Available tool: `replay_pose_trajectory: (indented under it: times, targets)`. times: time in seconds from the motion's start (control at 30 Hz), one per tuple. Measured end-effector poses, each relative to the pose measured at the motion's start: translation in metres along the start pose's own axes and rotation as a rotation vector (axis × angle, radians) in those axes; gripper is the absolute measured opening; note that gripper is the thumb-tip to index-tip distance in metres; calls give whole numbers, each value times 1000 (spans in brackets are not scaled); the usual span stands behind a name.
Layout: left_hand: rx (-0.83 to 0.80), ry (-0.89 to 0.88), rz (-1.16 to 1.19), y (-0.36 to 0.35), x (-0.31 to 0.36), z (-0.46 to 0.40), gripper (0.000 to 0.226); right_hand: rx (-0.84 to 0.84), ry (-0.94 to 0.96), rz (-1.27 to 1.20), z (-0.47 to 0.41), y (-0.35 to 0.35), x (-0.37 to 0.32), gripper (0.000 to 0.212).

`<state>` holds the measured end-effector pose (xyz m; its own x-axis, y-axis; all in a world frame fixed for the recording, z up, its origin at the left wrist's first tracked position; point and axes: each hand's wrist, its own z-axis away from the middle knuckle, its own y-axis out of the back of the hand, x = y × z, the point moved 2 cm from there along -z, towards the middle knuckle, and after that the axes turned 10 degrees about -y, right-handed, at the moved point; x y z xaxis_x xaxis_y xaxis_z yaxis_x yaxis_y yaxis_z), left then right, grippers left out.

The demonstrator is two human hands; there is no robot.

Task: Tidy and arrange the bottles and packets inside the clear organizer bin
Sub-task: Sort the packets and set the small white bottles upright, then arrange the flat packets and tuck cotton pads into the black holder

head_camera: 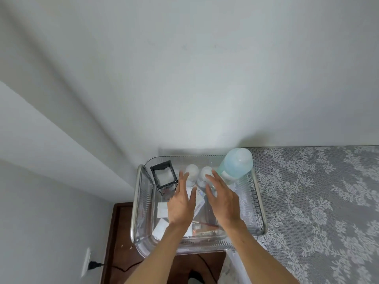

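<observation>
A clear organizer bin (141,203) with a metal handle rail stands at the left end of a lace-covered surface. At its back stand a black-framed square container (163,175), two small white bottles (192,171) (205,173) and a tall pale blue bottle (235,163) at the right. White packets (163,209) and a packet with orange print (203,230) lie flat on the bin floor. My left hand (181,203) and my right hand (222,198) hover inside the bin, fingers spread, just in front of the small bottles. Neither holds anything.
A grey lace cloth (320,201) covers the surface to the right of the bin. A pale wall rises behind. Lower left, a wall outlet with a black plug (92,265) and cable runs over the dark wooden floor (121,232).
</observation>
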<state>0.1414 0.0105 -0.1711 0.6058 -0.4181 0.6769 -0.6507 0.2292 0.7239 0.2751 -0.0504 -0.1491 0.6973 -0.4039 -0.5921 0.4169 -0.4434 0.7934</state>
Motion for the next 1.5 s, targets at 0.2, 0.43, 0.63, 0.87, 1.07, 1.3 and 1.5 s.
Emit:
replay_pose_trajectory:
  times: [0.2,0.43,0.63,0.87,1.07,1.3,1.5]
  targets:
    - [-135,-109,-27,40,-15,48,42,-113,127,-4,20,9,2,30]
    - [-156,152,-33,60,-40,54,41,-298,48,18,46,-20,5,24]
    - [-280,393,-121,44,-53,47,41,-364,-67,26,53,-57,4,30]
    - [-289,515,-184,29,-77,43,37,-256,-158,59,29,-87,-2,32]
    - [-244,512,-136,19,-88,43,34,-298,-188,108,26,-102,7,32]
    - [-244,463,-118,19,-88,39,21,-344,-196,96,36,-93,10,24]
    - [-265,409,-153,24,-81,34,17,-418,-239,57,41,-88,15,20]
